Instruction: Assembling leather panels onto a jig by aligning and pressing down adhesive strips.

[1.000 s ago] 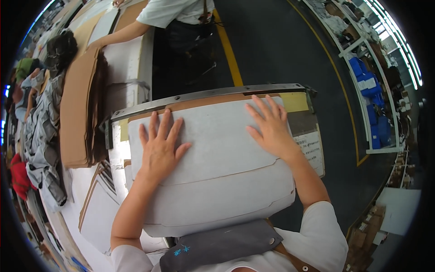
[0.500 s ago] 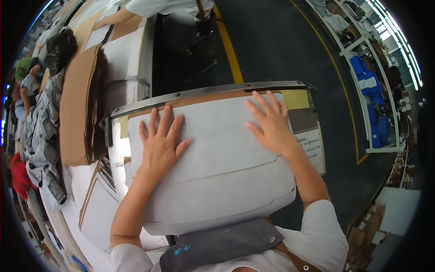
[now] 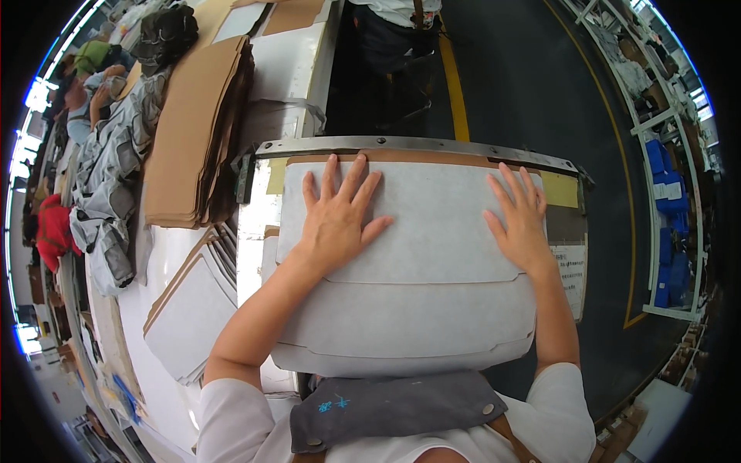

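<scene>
A large light-grey panel (image 3: 432,243) with a brown backing edge lies across the work stand, creased crosswise, its near part bending down toward my apron. Fingers spread, my left hand (image 3: 342,214) rests flat on its far left part, fingertips at the far edge. On the far right part my right hand (image 3: 522,220) also lies flat, its fingers apart and thumb pointing inward. Neither hand grips anything. Just beyond the panel's far edge runs a riveted metal bar (image 3: 417,144). Yellow pieces (image 3: 561,190) show at both far corners of the stand.
Left of the stand, a white table (image 3: 174,255) holds a brown cardboard stack (image 3: 193,131), grey-white panels (image 3: 193,309) and grey fabric (image 3: 116,185). Another person (image 3: 390,35) is at the far side. Shelving with blue bins (image 3: 668,189) lines the right, beyond the dark floor (image 3: 525,85).
My view has turned, so the stand and table sit farther right in the picture. Both hands stay flat on the panel. The other person's arm has left the view.
</scene>
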Tool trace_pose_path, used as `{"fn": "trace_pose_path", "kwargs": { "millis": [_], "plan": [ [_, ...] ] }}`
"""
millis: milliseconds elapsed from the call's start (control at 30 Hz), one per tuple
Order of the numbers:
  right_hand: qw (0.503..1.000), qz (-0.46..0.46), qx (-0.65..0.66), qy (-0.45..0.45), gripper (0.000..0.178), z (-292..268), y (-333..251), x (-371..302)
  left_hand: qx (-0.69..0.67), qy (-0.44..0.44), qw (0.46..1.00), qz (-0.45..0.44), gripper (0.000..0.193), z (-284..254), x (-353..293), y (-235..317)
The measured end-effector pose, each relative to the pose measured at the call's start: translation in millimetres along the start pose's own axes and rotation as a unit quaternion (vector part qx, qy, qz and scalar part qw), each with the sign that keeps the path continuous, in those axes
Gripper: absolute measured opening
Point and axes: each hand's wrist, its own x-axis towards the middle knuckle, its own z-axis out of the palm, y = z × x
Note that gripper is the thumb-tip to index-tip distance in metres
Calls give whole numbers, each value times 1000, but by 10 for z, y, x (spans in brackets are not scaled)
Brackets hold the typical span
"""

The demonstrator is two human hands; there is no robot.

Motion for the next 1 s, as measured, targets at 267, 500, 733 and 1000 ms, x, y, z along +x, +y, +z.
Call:
{"fn": "trace_pose_path", "kwargs": {
  "millis": [267, 500, 733, 1000],
  "plan": [
    [999, -5, 25, 25, 53, 5, -1, -14, -7, 14, 999, 30, 62, -26, 4, -27],
    [1000, -5, 17, 26, 51, 45, 0, -2, 1, 20, 999, 43, 60, -49, 8, -34],
    [999, -7, 22, 45, 51, 43, -7, -3, 11, 25, 999, 41, 60, -41, 13, -26],
    [998, -29, 12, 51, 50, 4, -9, 34, 8, 15, 998, 63, 62, -61, 35, -35]
  ]
}}
